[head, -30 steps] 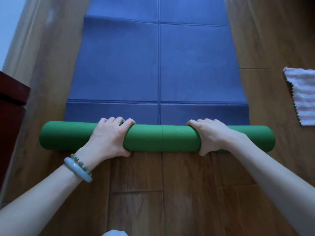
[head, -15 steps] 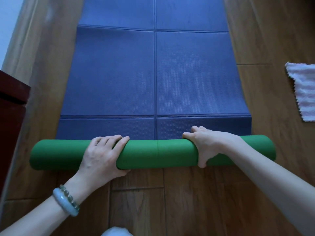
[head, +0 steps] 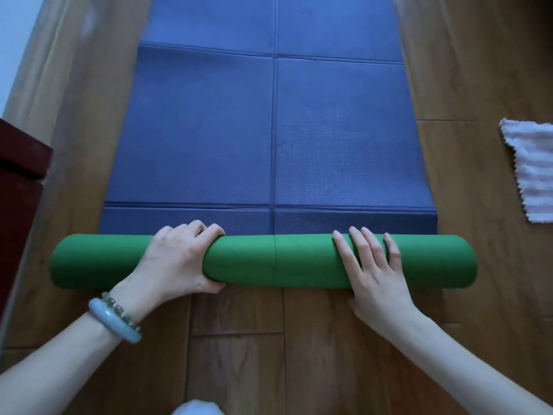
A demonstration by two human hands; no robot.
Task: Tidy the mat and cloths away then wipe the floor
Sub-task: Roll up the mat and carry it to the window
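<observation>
Wood-plank floor (head: pixel 239 348) fills the view, with a strip of pale wall (head: pixel 12 40) at the far left and the corner of a dark red cabinet (head: pixel 21 190) beside it. Down the middle lies the mat (head: pixel 269 130), blue side up, running away from the person and out past the top edge, so its far end cannot be seen. Its near end is wound into a thick green roll (head: pixel 275 262) lying crosswise on the boards, and both hands are on it. The left hand (head: pixel 176 262), with two bracelets (head: pixel 115 320) on the wrist, grips the roll, fingers curled over the far side and thumb tucked under the near side. The right hand (head: pixel 374 274) holds nothing. It lies flat on top with straight, spread fingers pressing down, the fingertips reaching the far edge where the roll meets the flat blue part. I judge the job to be in its first stage, with the mat only partly rolled: several creased panels of blue lie flat ahead, waiting to be taken up. One cloth (head: pixel 532 172), striped pink and white, lies on the floor well to the right of the mat with no hand near it, so putting the cloths away is not yet done. Whether other cloths are about cannot be told. Nothing shows that wiping the floor has begun. A white shape (head: pixel 199 407) at the bottom edge is too cut off to identify.
</observation>
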